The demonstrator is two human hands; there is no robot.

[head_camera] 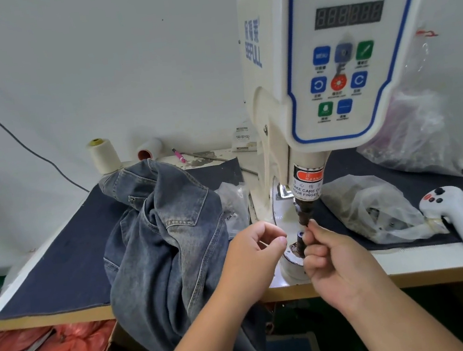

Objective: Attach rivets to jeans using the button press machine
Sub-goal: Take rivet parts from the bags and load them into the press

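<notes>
The jeans (pixel 162 237) lie heaped on the tabletop (pixel 45 270), at nine o'clock from the button press machine (pixel 329 74), draping over the front edge. The right hand (pixel 338 261) pinches something small at the lower die (pixel 300 242), likely a rivet. The left hand (pixel 255 251) has a narrow, loosely curled grip that appears empty. Denim is soft, floppy and fairly heavy: take it flat beside a pocket corner. Rivets are tiny and slippery.

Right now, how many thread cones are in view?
2. One cone stands upright at the table's back edge, behind the jeans. The other lies on its side just right of it. More may be hidden behind the machine.
</notes>
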